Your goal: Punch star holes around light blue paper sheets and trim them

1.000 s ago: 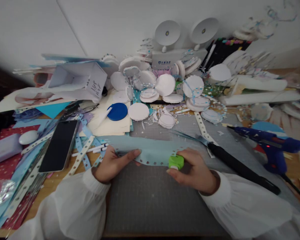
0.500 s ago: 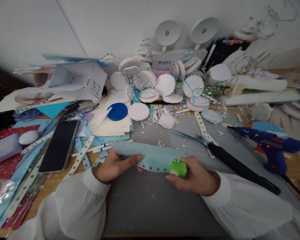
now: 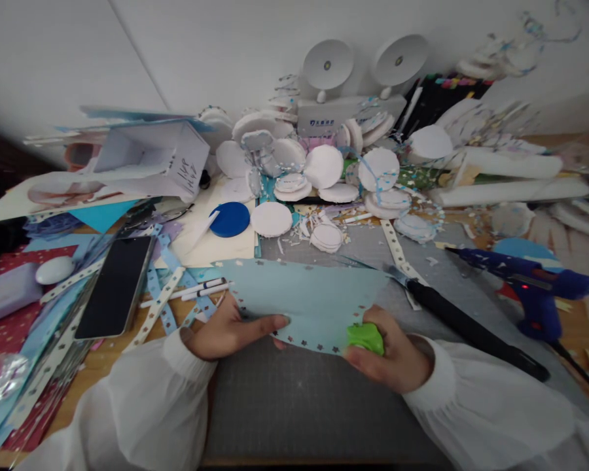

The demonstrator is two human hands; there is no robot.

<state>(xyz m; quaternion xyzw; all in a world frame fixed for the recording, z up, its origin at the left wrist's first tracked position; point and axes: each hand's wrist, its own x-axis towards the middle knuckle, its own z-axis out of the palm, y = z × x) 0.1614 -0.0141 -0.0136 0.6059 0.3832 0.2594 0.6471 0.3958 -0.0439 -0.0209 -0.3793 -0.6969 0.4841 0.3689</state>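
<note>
A light blue sheet of paper with star-shaped holes along its edges is held up above the grey cutting mat. My left hand pinches its lower left part, thumb on top and fingers beneath. Closed around a small green craft punch is my right hand, its thumb under the punch and index finger over it. The punch sits at the paper's lower right corner; whether the paper's edge is inside its slot, I cannot tell.
Black-handled tweezers and a blue glue gun with a red light lie on the right. To the left are a phone, pens and punched paper strips. White discs crowd the back by a twin-lamp fixture.
The paper has tilted so more of its face shows. My right hand and the punch have shifted slightly right and down, to the paper's corner. The left hand stays nearly in place.
</note>
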